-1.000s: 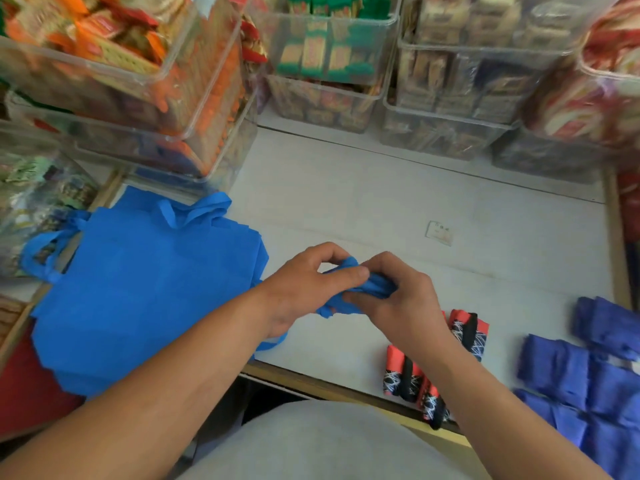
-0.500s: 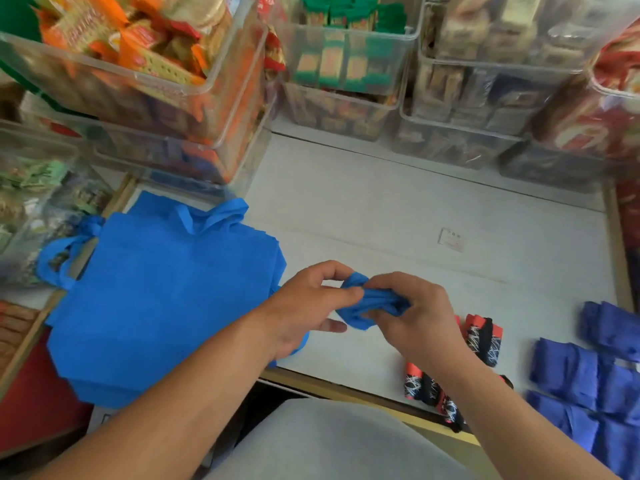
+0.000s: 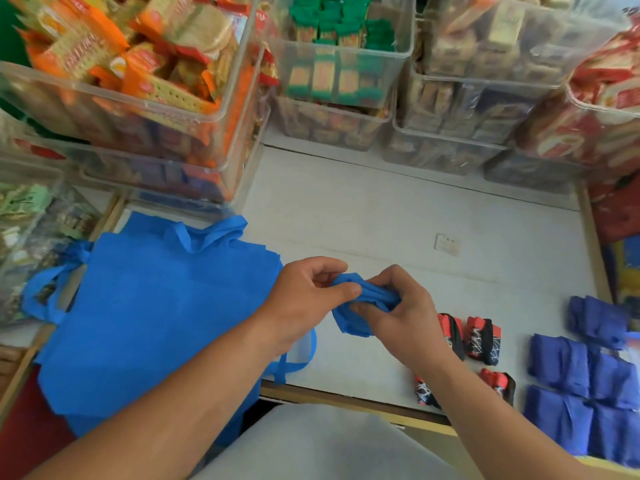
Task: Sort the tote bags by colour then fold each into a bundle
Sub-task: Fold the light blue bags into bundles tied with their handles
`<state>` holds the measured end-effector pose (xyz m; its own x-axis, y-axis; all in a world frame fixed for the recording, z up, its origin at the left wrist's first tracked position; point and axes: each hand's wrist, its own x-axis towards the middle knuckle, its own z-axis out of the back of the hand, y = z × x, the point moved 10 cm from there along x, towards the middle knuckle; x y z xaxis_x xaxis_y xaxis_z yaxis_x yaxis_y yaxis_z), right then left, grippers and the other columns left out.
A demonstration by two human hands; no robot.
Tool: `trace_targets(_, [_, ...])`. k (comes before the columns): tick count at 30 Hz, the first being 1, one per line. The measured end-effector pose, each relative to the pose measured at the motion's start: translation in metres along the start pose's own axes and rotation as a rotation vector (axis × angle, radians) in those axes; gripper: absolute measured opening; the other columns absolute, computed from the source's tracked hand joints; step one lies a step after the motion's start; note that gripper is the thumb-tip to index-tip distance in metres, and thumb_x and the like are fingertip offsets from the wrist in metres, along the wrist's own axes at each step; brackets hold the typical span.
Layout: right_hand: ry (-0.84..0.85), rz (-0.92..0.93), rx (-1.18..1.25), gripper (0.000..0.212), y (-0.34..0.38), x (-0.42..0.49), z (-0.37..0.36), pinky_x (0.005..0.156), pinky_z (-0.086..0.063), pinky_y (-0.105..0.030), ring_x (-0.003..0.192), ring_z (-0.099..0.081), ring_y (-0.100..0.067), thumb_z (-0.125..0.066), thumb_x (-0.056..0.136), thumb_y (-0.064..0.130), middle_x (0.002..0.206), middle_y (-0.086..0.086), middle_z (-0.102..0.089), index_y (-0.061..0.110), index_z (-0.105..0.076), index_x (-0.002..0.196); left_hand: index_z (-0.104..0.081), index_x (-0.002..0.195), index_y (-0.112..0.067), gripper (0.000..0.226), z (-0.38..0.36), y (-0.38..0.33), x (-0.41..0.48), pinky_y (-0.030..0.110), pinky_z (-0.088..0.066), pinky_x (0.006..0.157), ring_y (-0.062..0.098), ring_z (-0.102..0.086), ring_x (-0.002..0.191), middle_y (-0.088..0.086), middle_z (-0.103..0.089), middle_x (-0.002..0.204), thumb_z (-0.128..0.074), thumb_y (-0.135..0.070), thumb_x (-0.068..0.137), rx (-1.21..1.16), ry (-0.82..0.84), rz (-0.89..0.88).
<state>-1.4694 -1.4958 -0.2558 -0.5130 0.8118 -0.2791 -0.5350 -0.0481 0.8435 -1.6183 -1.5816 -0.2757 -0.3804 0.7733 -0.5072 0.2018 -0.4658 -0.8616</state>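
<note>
Pinching a crumpled blue bag (image 3: 351,325) at both ends, left hand (image 3: 304,299) and right hand (image 3: 405,317), over the counter (image 3: 381,216) near its front edge. Flanked by flat blue bags (image 3: 156,313) left, folded bundles (image 3: 568,368) right; backed by open counter up to snack bins (image 3: 346,81).

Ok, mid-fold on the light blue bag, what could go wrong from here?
The half-rolled blue bag, pinched between left hand and right hand above the counter, may spring open if either grip slips. The stack of flat blue bags seems to overhang the counter's front edge under the left forearm; a nudge might slide it off.
</note>
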Motion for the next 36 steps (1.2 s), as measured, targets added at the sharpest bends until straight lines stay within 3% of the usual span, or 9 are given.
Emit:
trace_targets(4, [-0.071, -0.015, 0.099, 0.026, 0.009, 0.002, 0.002, 0.055, -0.047, -0.016, 0.066, -0.060, -0.004, -0.079, 0.084, 0.008, 0.079, 0.010, -0.068, 0.027, -0.062, 0.089, -0.075, 0.112, -0.025, 0.045, -0.007, 0.021, 0.002, 0.044, -0.053, 0.105, 0.018, -0.070, 0.111, 0.000, -0.075, 0.113, -0.082, -0.052, 0.076, -0.130, 0.094, 0.114])
trace_targets(8, [-0.100, -0.104, 0.186, 0.027, 0.005, 0.005, 0.008, 0.052, -0.048, -0.015, 0.070, -0.066, -0.002, -0.082, 0.082, 0.010, 0.083, 0.016, -0.072, 0.028, -0.068, 0.098, -0.071, 0.121, -0.025, 0.029, -0.013, 0.022, 0.000, 0.035, -0.053, 0.103, 0.016, -0.071, 0.110, 0.001, -0.077, 0.112, -0.077, -0.021, 0.092, -0.146, 0.193, 0.057])
trace_targets(12, [-0.082, -0.107, 0.162, 0.022, 0.005, 0.003, 0.005, 0.056, -0.050, -0.015, 0.075, -0.067, -0.001, -0.082, 0.085, 0.020, 0.086, 0.018, -0.071, 0.029, -0.067, 0.099, -0.076, 0.106, -0.034, 0.022, 0.001, 0.014, 0.002, 0.032, -0.060, 0.085, 0.014, -0.071, 0.092, -0.010, -0.075, 0.102, -0.079, -0.020, 0.089, 0.052, -0.029, -0.069])
trace_targets(16, [-0.028, -0.042, 0.053, 0.015, 0.011, 0.001, 0.004, 0.059, -0.047, -0.011, 0.079, -0.064, 0.002, -0.077, 0.091, 0.028, 0.086, 0.026, -0.067, 0.030, -0.065, 0.100, -0.080, 0.092, -0.037, 0.017, 0.002, 0.008, 0.000, 0.038, -0.060, 0.083, 0.014, -0.072, 0.086, -0.011, -0.072, 0.096, -0.082, -0.021, 0.086, 0.099, -0.111, -0.097])
trace_targets(20, [-0.024, 0.000, 0.011, 0.015, 0.009, 0.000, 0.008, 0.059, -0.049, -0.013, 0.081, -0.065, 0.000, -0.076, 0.091, 0.025, 0.088, 0.026, -0.067, 0.032, -0.065, 0.100, -0.080, 0.092, -0.017, 0.015, 0.001, 0.007, 0.003, 0.041, -0.062, 0.084, 0.017, -0.075, 0.088, 0.000, -0.078, 0.088, -0.074, -0.003, 0.089, 0.081, -0.072, -0.031])
trace_targets(24, [0.030, 0.058, -0.066, 0.016, 0.006, -0.001, 0.005, 0.062, -0.053, -0.018, 0.085, -0.066, -0.003, -0.073, 0.093, 0.030, 0.091, 0.022, -0.069, 0.037, -0.065, 0.104, -0.077, 0.096, -0.011, 0.011, -0.002, 0.003, 0.002, 0.024, -0.058, 0.066, 0.012, -0.074, 0.082, 0.001, -0.078, 0.086, -0.067, -0.007, 0.097, -0.056, -0.013, 0.093])
trace_targets(27, [0.026, 0.115, -0.146, 0.015, 0.004, 0.003, 0.002, 0.071, -0.056, -0.031, 0.086, -0.066, -0.009, -0.073, 0.093, 0.031, 0.094, 0.012, -0.070, 0.033, -0.067, 0.106, -0.077, 0.099, -0.012, 0.017, -0.008, -0.001, 0.001, 0.034, -0.063, 0.076, 0.017, -0.075, 0.087, 0.003, -0.079, 0.090, -0.060, -0.008, 0.100, -0.061, -0.013, 0.121])
trace_targets(30, [0.056, 0.168, -0.163, 0.012, 0.005, 0.008, 0.001, 0.070, -0.054, -0.031, 0.083, -0.065, -0.013, -0.072, 0.093, 0.028, 0.089, 0.009, -0.070, 0.025, -0.068, 0.105, -0.078, 0.097, -0.014, 0.024, -0.013, -0.009, 0.002, 0.040, -0.061, 0.086, 0.021, -0.075, 0.089, 0.004, -0.078, 0.090, -0.055, -0.005, 0.100, -0.053, -0.010, 0.107])
trace_targets(36, [0.130, 0.214, -0.272, 0.011, -0.006, 0.004, -0.008, 0.072, -0.051, -0.035, 0.081, -0.062, -0.016, -0.069, 0.095, 0.030, 0.087, -0.002, -0.068, 0.029, -0.068, 0.106, -0.077, 0.084, -0.017, 0.013, -0.024, -0.007, -0.002, 0.038, -0.060, 0.072, 0.013, -0.065, 0.072, 0.011, -0.073, 0.083, -0.070, -0.022, 0.095, 0.117, -0.043, 0.021])
